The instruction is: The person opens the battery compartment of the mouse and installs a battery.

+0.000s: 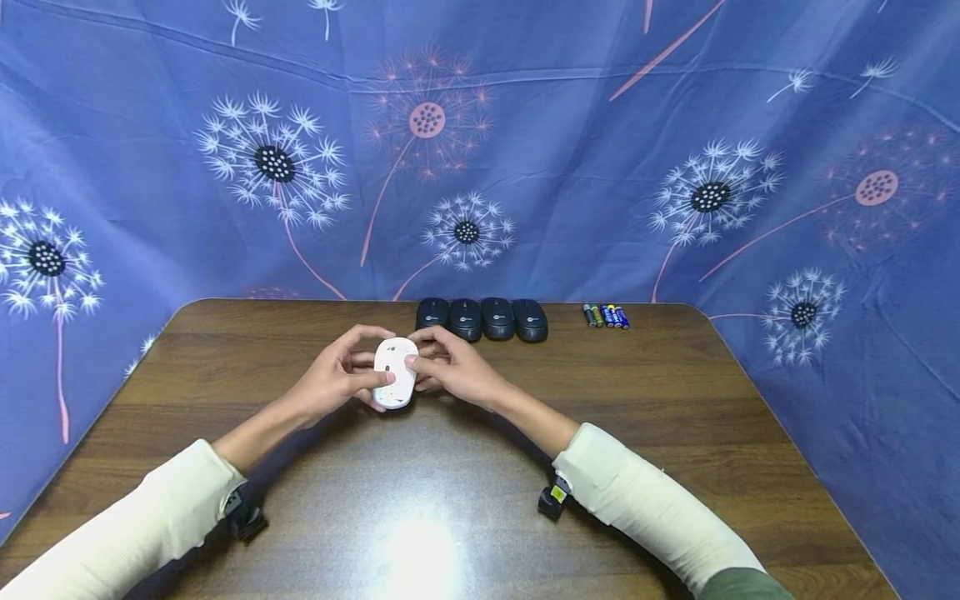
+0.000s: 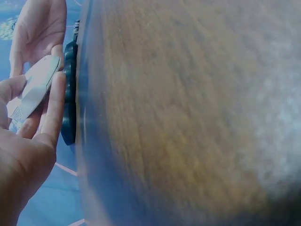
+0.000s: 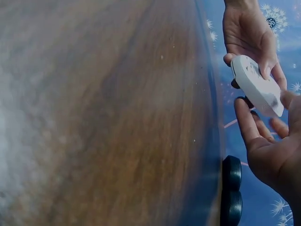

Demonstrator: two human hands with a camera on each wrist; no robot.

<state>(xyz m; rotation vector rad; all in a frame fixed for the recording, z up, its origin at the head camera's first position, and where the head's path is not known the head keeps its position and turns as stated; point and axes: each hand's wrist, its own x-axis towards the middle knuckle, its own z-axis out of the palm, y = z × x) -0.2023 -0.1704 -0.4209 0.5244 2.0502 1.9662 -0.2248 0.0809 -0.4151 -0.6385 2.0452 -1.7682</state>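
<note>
A white computer mouse (image 1: 397,392) is held up above the table with its underside turned toward the head camera. My left hand (image 1: 330,387) grips its left side, thumb laid across the underside and fingers behind. On the other side my right hand (image 1: 461,371) holds the mouse with the thumb on the underside near its right edge and the index finger by the top end. The left wrist view shows the white mouse (image 2: 40,87) edge-on between both hands. Some fingers of the right hand (image 3: 277,160) spread away from the shell in the right wrist view.
Several black mice (image 1: 498,318) stand in a row at the table's back edge, just beyond the right hand. Several small batteries (image 1: 606,316) lie to their right. A blue dandelion-print cloth (image 1: 540,167) hangs behind the brown wooden table (image 1: 645,400).
</note>
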